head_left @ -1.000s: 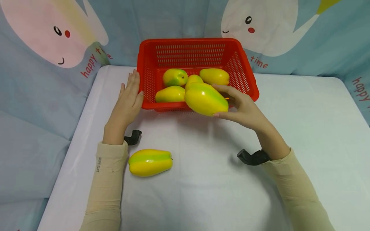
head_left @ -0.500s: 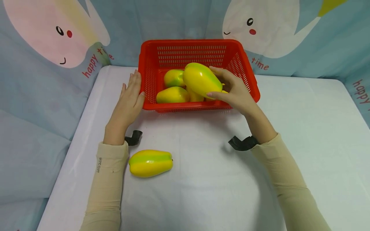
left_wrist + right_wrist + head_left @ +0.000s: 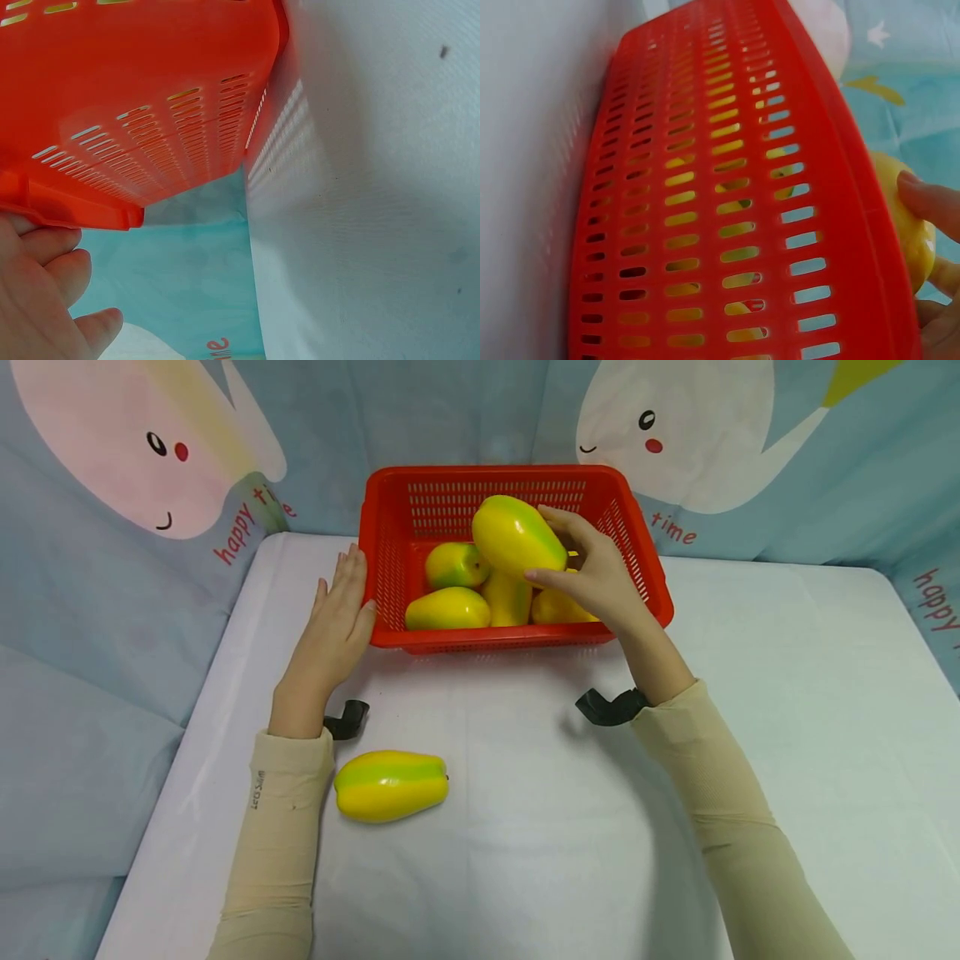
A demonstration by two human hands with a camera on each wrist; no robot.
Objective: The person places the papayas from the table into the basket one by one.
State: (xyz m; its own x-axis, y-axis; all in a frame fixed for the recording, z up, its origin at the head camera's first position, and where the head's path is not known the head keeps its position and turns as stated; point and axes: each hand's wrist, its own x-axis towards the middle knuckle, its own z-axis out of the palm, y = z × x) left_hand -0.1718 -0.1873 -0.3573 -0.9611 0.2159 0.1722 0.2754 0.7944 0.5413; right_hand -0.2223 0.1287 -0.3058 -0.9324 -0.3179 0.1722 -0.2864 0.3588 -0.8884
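Observation:
A yellow-green papaya [image 3: 517,537] is held over the red basket [image 3: 487,638] by my right hand [image 3: 596,564], thumb on its near side and fingers round its far side. In the right wrist view part of this papaya [image 3: 901,217] shows past the basket's rim. Several more papayas lie inside, one of them [image 3: 448,608] at the front left. My left hand [image 3: 330,618] rests along the basket's left side with its fingers straight. The left wrist view has those fingers [image 3: 69,271] right at the rim.
Another papaya [image 3: 392,786] lies on the white tabletop [image 3: 525,843], near the left forearm. Black curved pieces [image 3: 611,707] show at both wrists. A blue cloth with whale prints [image 3: 480,410] hangs behind the basket.
My right hand has carried the papaya from the basket's front rim up and back over its inside. The left hand has stayed against the side.

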